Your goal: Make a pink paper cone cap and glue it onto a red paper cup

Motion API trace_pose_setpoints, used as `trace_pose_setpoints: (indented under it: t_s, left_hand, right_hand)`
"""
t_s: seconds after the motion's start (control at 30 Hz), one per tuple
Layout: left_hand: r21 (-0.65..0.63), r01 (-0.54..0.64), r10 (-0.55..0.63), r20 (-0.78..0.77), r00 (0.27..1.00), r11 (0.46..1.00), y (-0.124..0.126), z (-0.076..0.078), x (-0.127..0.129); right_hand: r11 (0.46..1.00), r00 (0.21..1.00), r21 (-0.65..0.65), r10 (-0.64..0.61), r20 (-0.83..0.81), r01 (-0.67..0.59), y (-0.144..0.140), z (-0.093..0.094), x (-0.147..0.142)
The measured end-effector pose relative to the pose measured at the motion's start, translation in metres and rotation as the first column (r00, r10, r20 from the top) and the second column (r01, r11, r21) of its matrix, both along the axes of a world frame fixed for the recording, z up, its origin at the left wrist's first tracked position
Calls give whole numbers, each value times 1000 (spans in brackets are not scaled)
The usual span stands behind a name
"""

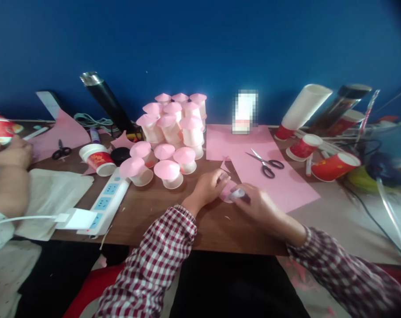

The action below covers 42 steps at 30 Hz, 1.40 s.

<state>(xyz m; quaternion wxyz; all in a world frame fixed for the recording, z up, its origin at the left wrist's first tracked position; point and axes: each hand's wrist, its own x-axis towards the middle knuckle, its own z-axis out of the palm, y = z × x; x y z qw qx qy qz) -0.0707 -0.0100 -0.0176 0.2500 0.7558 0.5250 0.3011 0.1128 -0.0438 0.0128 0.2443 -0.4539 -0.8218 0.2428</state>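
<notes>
Near the table's front edge, my left hand (207,187) pinches a small piece of pink paper (225,192), its fingers closed on the upper left edge. Closed around a short whitish glue stick (238,193), my right hand (258,204) presses its end against the paper or hovers just over it; the contact is blurred. Behind both hands lie large pink paper sheets (286,187), with open black-handled scissors (266,165) on top. To the left stand several paper cups (169,182) turned upside down, each topped by a pink paper cone (167,169); some are stacked in towers.
At left, a co-worker's hand (11,152) holds a red paper cup (1,129). A white power strip (112,201) with a plugged-in charger (76,218) lies between us. Red cups (335,166) and a tall cup stack (306,106) occupy the right. A blue wall (200,44) rises behind.
</notes>
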Motion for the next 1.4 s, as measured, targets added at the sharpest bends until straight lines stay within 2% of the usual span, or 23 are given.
trace_pose_setpoints:
  t_s: [0.17,0.3,0.6,0.83,1.07,1.23,1.4]
  left_hand:
    - [8,13,-12,-32,999,1000,1,-1,-1]
    - [-8,-1,1,-70,998,1000,1,0,-1]
    - [-13,-4,3,-75,997,1000,-1,1,-1]
    - [1,-8,8,-94,996,1000,-1,0,0]
    - [17,-5,7,-127,992,1000,-1,0,0]
    - [-1,-5,5,-106,994,1000,0,-2,0]
    - [16,10,-8,-97,995,1000,-1,0,-1]
  right_hand:
    - [989,989,40,138,49,-140,12,2,-6]
    - [981,980,-1,194,44,-194,17,5,-8]
    - [991,995,-98,97,17,-95,15,3,-9]
    - [992,999,-115,-52,2,52,15,3,3]
    - [995,997,-90,-45,63,50,2,7,8]
    - [995,997,-71,-65,40,68,3,7,6]
    - [1000,986,-8,23,164,-22,4,6,0]
